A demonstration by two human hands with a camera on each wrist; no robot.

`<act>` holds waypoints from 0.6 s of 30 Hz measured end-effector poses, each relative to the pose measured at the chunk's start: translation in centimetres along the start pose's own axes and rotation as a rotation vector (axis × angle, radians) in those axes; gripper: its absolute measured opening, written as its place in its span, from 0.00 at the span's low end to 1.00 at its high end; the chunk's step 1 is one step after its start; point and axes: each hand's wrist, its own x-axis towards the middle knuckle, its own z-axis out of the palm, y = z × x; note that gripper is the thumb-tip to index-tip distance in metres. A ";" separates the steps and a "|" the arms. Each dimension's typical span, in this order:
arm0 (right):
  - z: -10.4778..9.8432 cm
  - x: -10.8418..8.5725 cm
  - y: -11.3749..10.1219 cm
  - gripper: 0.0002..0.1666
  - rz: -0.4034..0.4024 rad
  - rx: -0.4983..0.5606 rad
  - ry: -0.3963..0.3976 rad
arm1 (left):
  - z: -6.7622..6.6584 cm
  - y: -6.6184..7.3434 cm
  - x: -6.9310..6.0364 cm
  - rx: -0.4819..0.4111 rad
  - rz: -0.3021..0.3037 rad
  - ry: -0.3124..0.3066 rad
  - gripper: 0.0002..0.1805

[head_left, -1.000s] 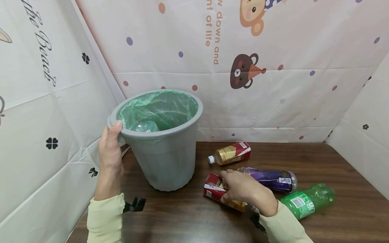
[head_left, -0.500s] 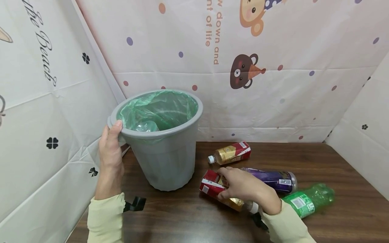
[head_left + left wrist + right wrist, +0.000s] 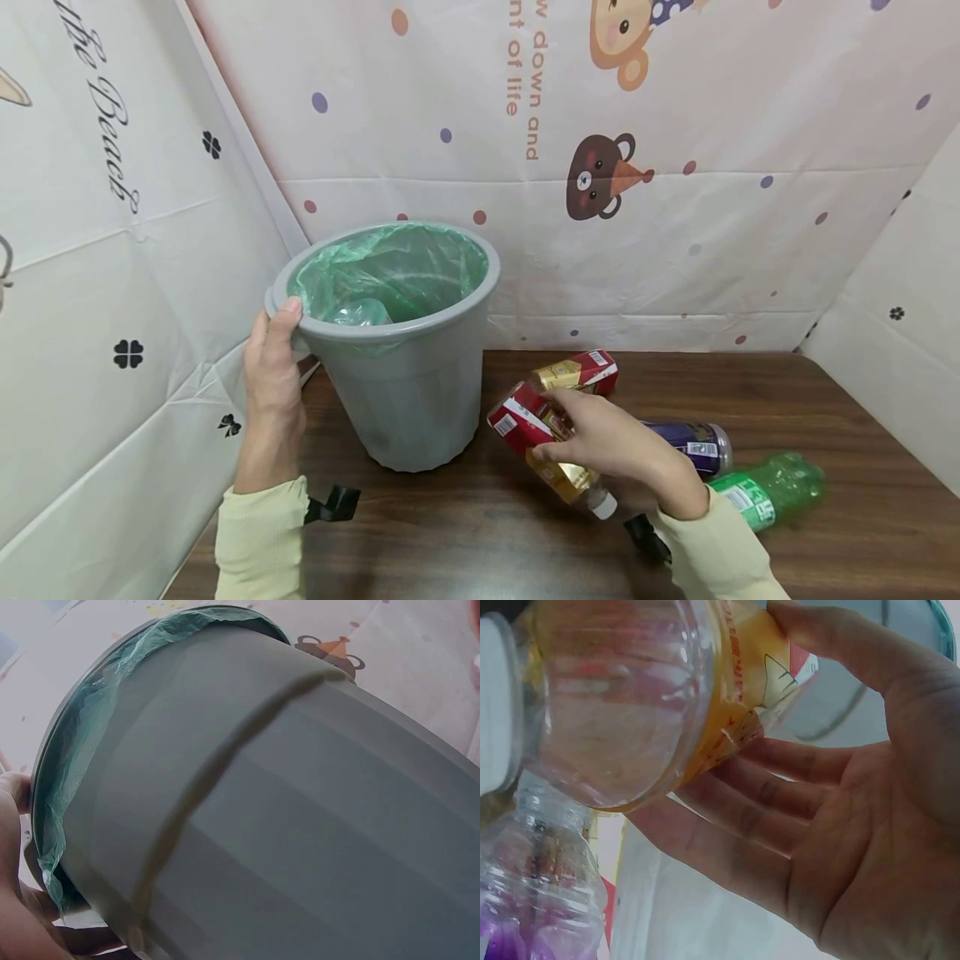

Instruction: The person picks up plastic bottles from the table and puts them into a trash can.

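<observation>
My left hand (image 3: 273, 375) grips the rim of a grey trash bin (image 3: 408, 392) at its left side, thumb over the edge. A green plastic liner (image 3: 82, 742) hangs folded over the rim, and a clear bottle (image 3: 363, 312) shows inside. With thumb and fingers my right hand (image 3: 615, 442) holds a plastic bottle with a red and gold label (image 3: 525, 421), tilted, its white cap (image 3: 496, 701) toward me. Behind it lies a similar red and gold bottle (image 3: 581, 372), partly covered. The purple-labelled bottle (image 3: 693, 446) lies beyond my right wrist, partly hidden.
A green bottle (image 3: 780, 492) lies on its side at the right, partly behind my right sleeve. The brown wooden table (image 3: 450, 542) is bordered by printed cloth walls (image 3: 720, 267) at the back and sides.
My right hand has raised the red and gold bottle from the table, moving it slightly up and left and tilting it more. The left hand and the bin have stayed put.
</observation>
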 end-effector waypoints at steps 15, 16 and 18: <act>-1.5 0.4 0.5 0.48 0.089 0.089 0.170 | -0.2 0.1 -0.1 0.020 -0.016 0.002 0.33; -1.5 0.4 0.5 0.49 0.106 0.101 0.178 | -0.2 0.1 -0.1 0.019 -0.018 0.002 0.33; -1.6 0.4 0.4 0.49 0.135 0.126 0.190 | -0.1 0.1 -0.1 0.018 -0.021 0.005 0.33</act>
